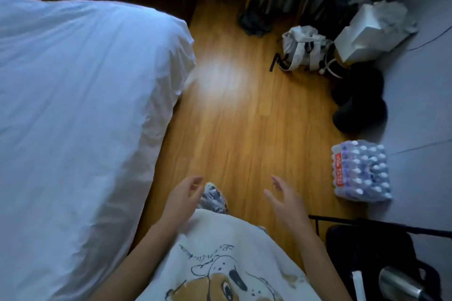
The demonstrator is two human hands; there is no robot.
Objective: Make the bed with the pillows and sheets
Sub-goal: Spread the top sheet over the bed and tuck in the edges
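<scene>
This is a lived-in bedroom in a home. A bed (73,105) under a white sheet fills the left of the frame, on a wood-plank floor (234,117). Along the right edge sit a shrink-wrapped pack of water bottles (360,170), a white tote bag (302,47) and dark shoes (359,102).

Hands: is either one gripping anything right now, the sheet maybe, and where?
Nothing is held. The left hand and right hand hang open over the floor, fingers loosely curled, apart from the sheet on the bed.
</scene>
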